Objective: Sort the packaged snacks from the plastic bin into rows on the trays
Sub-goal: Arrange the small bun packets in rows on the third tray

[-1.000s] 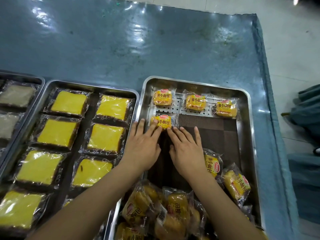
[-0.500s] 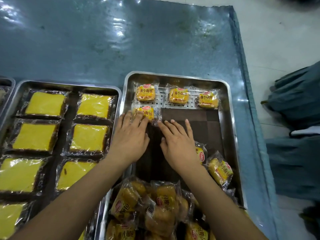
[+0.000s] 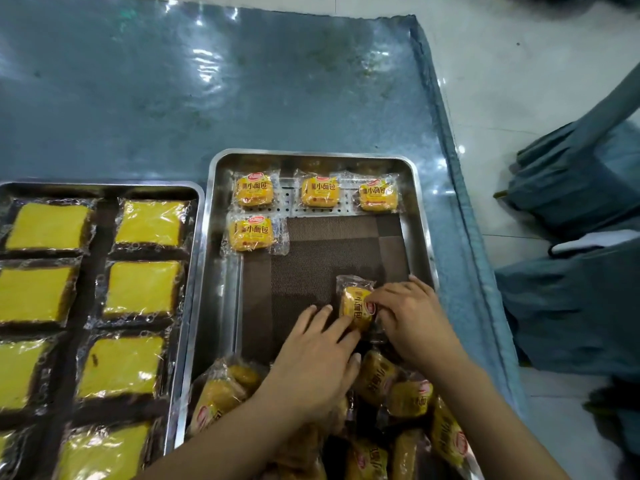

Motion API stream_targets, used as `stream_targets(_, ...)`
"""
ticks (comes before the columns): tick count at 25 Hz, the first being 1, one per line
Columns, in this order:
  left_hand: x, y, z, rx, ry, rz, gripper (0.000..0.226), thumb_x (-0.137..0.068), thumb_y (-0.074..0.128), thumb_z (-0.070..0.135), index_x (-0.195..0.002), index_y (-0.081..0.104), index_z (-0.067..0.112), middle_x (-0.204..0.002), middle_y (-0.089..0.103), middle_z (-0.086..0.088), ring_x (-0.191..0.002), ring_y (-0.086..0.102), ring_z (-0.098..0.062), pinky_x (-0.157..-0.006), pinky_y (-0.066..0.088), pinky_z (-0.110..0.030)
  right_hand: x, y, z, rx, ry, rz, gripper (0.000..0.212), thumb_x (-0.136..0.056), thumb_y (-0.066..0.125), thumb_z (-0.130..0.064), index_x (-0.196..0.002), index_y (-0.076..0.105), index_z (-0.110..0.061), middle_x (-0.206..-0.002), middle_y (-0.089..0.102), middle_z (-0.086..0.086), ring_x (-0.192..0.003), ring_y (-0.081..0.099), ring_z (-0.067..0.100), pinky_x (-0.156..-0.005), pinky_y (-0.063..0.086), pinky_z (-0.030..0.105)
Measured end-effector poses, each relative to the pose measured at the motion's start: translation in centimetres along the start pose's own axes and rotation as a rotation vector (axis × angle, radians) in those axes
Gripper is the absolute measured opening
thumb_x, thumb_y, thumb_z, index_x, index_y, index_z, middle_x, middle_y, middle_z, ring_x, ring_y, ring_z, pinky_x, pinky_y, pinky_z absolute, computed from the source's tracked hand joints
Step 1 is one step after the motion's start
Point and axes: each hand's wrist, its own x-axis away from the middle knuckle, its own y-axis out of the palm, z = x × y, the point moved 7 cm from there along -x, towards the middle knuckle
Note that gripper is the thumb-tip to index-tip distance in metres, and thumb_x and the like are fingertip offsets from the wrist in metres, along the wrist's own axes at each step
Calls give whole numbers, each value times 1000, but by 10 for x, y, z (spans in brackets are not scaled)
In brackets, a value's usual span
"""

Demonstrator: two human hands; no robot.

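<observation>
Right hand (image 3: 412,320): fingers closed on small bread packet (image 3: 356,306), over brown mat (image 3: 322,258) in steel tray (image 3: 420,216). Left hand (image 3: 313,362): flat, open, fingertips beside packet. Four packets placed at far end; loose pile (image 3: 398,393) at near end.

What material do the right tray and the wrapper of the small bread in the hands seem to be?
Right tray: probably stainless steel, brushed and shiny, with reflections along its rim. Wrapper of the small bread: thin clear plastic film, glossy and crinkled, printed yellow and red.
</observation>
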Motion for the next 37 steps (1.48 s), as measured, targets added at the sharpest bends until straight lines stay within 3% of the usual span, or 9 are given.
stream_targets(6,2,8,-8,-67,-131,-15,68,-99,-2,65,-159,3,33,-168,4,5,-153,-10,-30,-122,-6,-52,1,3,-3,-13,20,-62,42,-97,49,-25,-137,56,-36,-133,59,-11,-131,47,14,-121,8,40)
stream_targets(11,-17,-14,-25,-171,-189,64,63,-101,7,61,-152,32,33,-166,19,-1,-153,5,-35,-121,2,-55,9,10,-11,-8,40,-3,42,-93,56,-24,-135,59,-30,-128,58,-5,-125,50,20,-119,22,47)
stream_targets(14,-19,-10,-24,-168,-150,33,60,-102,16,58,-152,34,31,-166,17,-1,-153,7,-33,-123,4,-54,16,14,-9,46,66,10,43,-92,58,-27,-134,60,-33,-135,57,-6,-127,50,19,-116,24,47)
stream_targets(22,-5,11,3,-33,8,-27,58,-103,22,53,-152,35,26,-159,35,3,-152,11,-27,-125,-3,-45,-24,24,-27,98,-67,-144,59,-101,40,-26,-155,22,-41,-167,18,-2,-154,8,23,-121,-6,60)
stream_targets(25,-6,8,3,-21,6,-21,51,-103,23,46,-148,42,28,-156,38,3,-151,15,-25,-125,4,-43,-27,12,-26,78,-16,-17,54,-98,41,-25,-150,37,-39,-159,35,1,-150,24,25,-123,4,56)
stream_targets(27,-7,-15,-15,-35,-91,127,49,-101,23,41,-140,48,28,-147,47,4,-144,28,-22,-122,15,-40,-10,0,-21,-1,62,148,47,-94,40,-28,-138,54,-32,-137,57,-2,-132,46,24,-120,17,47)
stream_targets(29,-8,-32,-35,-33,-158,195,46,-102,27,37,-144,44,27,-152,42,4,-146,26,-22,-122,12,-39,7,2,-27,-34,63,207,44,-90,40,-29,-126,65,-27,-120,66,-5,-117,55,22,-116,25,43)
stream_targets(33,-21,-19,-53,-111,-160,63,56,-104,18,45,-158,21,29,-167,11,5,-154,-3,-24,-121,-8,-41,13,26,-39,33,99,93,45,-95,46,-35,-136,61,-26,-131,66,-4,-130,54,21,-121,18,56)
stream_targets(37,-33,-8,-59,-190,-175,54,70,-95,8,50,-159,21,27,-167,15,-1,-154,1,-31,-124,1,-49,-10,25,-36,121,152,72,60,-93,29,-38,-145,52,-19,-143,59,2,-141,45,23,-119,8,66)
